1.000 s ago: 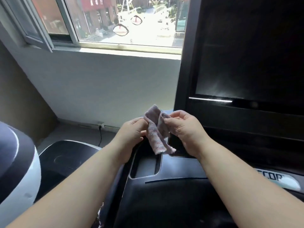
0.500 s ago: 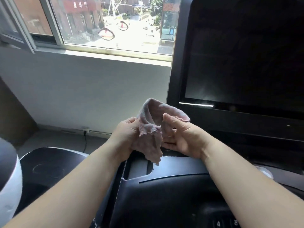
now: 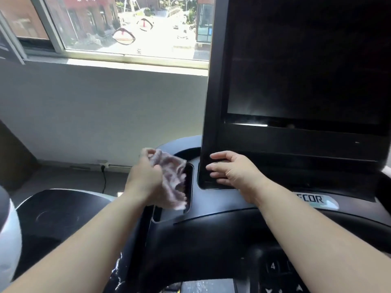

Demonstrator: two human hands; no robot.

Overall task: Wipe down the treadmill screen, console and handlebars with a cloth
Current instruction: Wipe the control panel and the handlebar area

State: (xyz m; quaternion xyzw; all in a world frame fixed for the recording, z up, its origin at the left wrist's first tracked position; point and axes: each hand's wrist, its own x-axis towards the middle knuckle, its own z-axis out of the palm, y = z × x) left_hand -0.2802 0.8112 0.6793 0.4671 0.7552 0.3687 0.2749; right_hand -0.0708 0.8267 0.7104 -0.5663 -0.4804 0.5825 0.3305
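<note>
Bright window light [image 3: 127,28] glares beside the treadmill as my left hand [image 3: 146,178] bunches the pinkish cloth [image 3: 173,178] over the console's side pocket [image 3: 189,187]. My right hand [image 3: 230,170] is unclenched, fingers resting on the screen [image 3: 306,60] frame's lower corner. Loosely gathered, the cloth could slip into that pocket — or bare fingers could smudge the glass.

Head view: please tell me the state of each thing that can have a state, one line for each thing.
cloth: crumpled, hanging from the left hand
left hand: closed on the cloth
right hand: open, empty, fingers at the screen frame's lower left corner
treadmill screen: dark, off
window: sliding pane at left looks partly open
</note>
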